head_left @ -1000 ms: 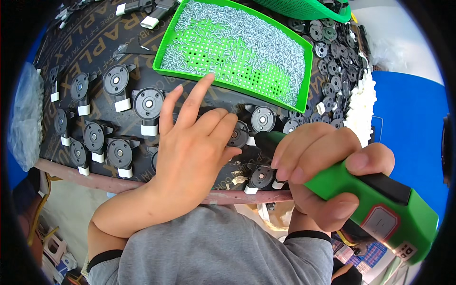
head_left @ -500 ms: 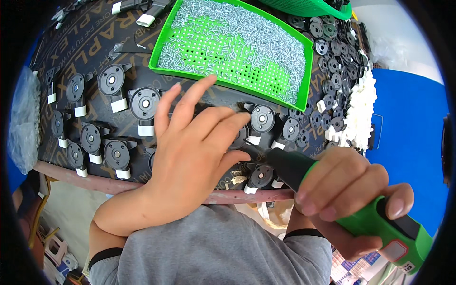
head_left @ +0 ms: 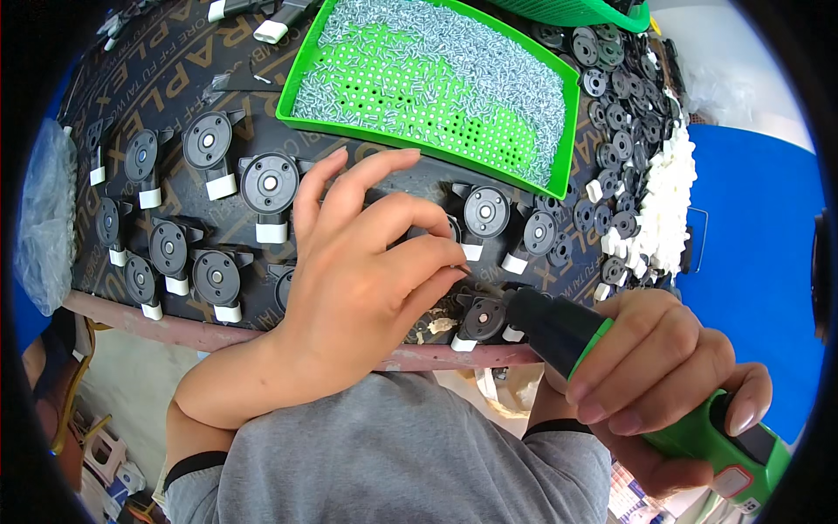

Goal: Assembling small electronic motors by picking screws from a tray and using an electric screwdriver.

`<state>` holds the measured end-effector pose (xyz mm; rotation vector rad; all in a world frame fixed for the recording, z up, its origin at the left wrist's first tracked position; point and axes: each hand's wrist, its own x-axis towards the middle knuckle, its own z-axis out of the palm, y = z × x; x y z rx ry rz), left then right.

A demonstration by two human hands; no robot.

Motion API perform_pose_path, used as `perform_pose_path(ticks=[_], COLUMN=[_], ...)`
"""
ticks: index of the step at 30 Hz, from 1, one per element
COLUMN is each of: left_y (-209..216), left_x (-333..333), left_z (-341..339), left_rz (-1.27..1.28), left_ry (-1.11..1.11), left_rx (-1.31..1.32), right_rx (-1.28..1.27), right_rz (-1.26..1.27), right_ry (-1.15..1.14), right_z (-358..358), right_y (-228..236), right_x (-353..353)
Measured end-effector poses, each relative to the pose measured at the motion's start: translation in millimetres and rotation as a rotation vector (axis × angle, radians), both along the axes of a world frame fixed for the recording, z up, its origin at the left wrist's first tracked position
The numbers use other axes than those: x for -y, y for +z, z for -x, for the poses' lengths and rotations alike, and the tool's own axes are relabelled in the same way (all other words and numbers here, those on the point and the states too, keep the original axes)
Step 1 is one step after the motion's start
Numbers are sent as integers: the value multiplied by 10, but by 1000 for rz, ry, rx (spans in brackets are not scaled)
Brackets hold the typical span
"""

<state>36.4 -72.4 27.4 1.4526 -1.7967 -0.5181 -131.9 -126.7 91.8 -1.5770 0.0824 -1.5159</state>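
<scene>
Fingers of the left hand (head_left: 367, 279) are spread and bent over the dark tabletop (head_left: 175, 79). The thumb and the index fingertip come together near a small black round part (head_left: 482, 319) at the front edge. I cannot tell if a screw is pinched between them, because it is too small to see.

The right hand (head_left: 663, 384) is wrapped closed around a green and black electric screwdriver (head_left: 611, 358). Its dark nose points left toward this same round part, and the tip is just beside the left fingertips.

Behind the hands stands a green perforated tray (head_left: 559, 131), filled with many small silver screws (head_left: 489, 79); some of the green bottom shows in the middle. On the left of the tabletop, several assembled black round parts with white clips (head_left: 269, 188) lie in loose rows. Two more such parts (head_left: 486, 214) lie between the tray and the hands. On the right side there is a heap of loose black discs (head_left: 620, 140), and next to it a pile of white plastic clips (head_left: 668, 210). A clear plastic bag (head_left: 44, 218) hangs at the far left edge.
</scene>
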Motion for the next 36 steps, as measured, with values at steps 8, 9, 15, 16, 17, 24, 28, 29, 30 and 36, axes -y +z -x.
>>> perform_pose_path(ticks=[8,9,15,16,17,24,28,29,30,36], left_y=[-18,-23,-36,-45,-51,-55,-84,-93,-99,-91], left_x=[-4,-6,-5,-7,-11,-12,8,1,-5,-4], left_z=[23,26,52,51,49,55,67,65,65,66], left_rz=[75,83,103,106,105,103,154,151,151,140], left_ry=[41,50,58,61,62,75,74,78,83,73], left_rx=[89,106,137,141,144,156,159,164,165,174], right_rx=[-30,-29,-43,-46,-48,-93,-133,-138,-134,-152], right_rz=[13,11,23,23,24,38,40,42,39,55], right_ry=[9,11,48,46,43,49,118,152,157,99], right_z=[-30,-34,-6,-19,-26,-11,26,33,18,21], right_y=[-20,-24,-7,-33,-53,-42,20,12,-8,-42], right_x=[-3,-3,-5,-1,2,14,26,30,35,11])
